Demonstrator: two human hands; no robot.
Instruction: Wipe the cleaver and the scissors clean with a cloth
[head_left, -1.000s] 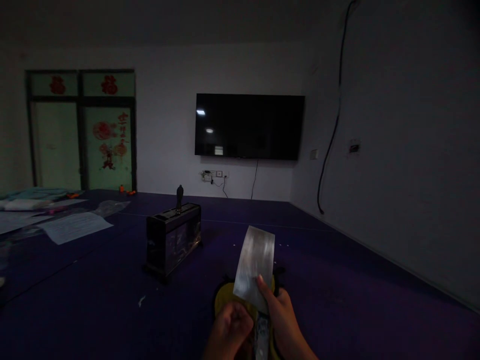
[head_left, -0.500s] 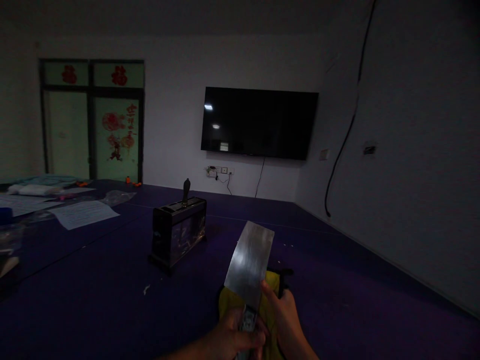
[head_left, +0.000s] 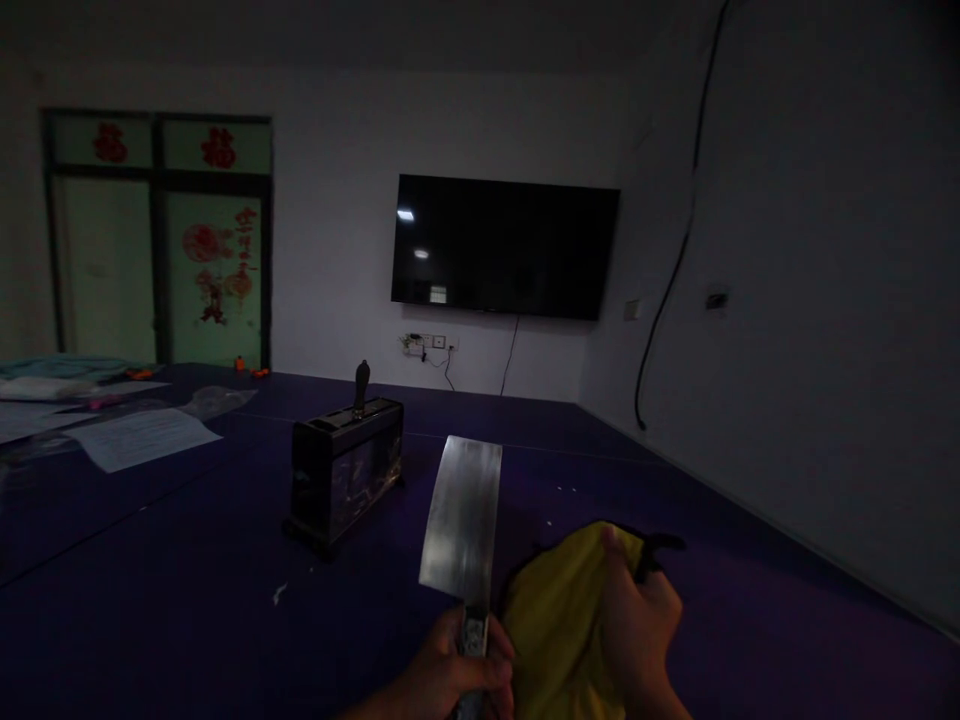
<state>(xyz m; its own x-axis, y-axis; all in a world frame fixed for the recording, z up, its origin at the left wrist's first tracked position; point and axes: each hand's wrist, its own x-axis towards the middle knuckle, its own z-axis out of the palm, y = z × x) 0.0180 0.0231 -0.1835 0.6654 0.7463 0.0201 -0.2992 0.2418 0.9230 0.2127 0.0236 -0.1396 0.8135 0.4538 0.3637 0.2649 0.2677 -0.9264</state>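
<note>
My left hand [head_left: 448,677] is closed round the handle of a broad steel cleaver [head_left: 461,521], whose blade points away from me and stands nearly upright over the purple surface. Just right of it, my right hand [head_left: 643,625] grips a bunched yellow cloth [head_left: 566,620] with a dark edge. The cloth sits beside the blade, slightly apart from it. A dark knife block [head_left: 343,471] stands a little further away to the left, with one dark knife handle [head_left: 361,386] sticking up from its top.
A purple surface [head_left: 187,600] spreads across the room. Papers [head_left: 139,436] and clear plastic lie at the far left. A wall-mounted black screen [head_left: 502,247], sockets with cables below it, and a door with red decorations [head_left: 214,265] are at the back.
My left hand has taken the cleaver's handle. My right hand let go of the blade, moved right and gathered up the yellow cloth. The blade swung a little to the left.
</note>
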